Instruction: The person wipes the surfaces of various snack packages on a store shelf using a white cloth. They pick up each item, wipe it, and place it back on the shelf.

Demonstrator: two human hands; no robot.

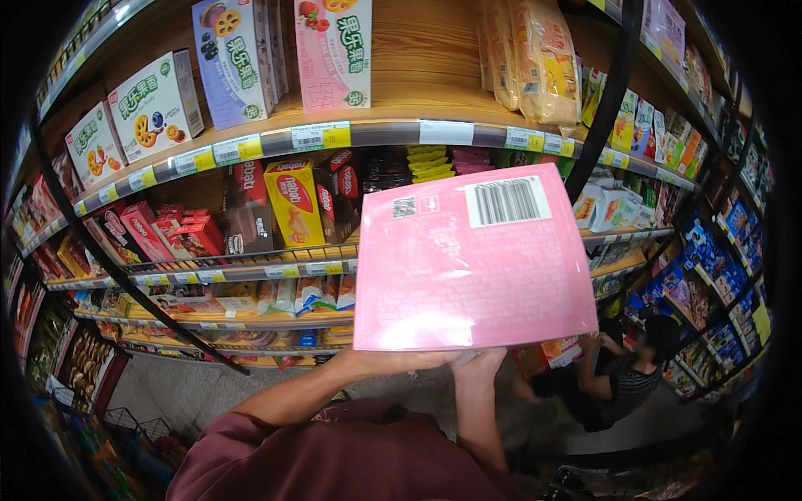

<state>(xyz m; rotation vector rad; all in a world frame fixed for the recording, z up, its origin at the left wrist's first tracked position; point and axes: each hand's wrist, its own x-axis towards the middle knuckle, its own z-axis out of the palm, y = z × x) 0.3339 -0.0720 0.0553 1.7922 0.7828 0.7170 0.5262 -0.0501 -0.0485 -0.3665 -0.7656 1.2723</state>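
Observation:
A large pink box (470,269) with a barcode label and glossy wrap is held up in front of the shelves. My left hand (407,361) supports it from below, its fingers mostly hidden by the box. Close beside it, my right hand (479,365) is also under the lower edge, partly covered. On the shelf behind stand a pink snack box (335,56), a purple snack box (232,62) and a white snack box (153,109). A yellow Nabati box (293,203) stands on the shelf below, left of the held box.
Shelf edges with price tags (319,136) curve across the view. Packaged bread-like bags (545,69) stand at the upper right. A dark slanting strip (604,113) crosses the right shelves. At the lower right a person (626,376) is near a red carton (557,352).

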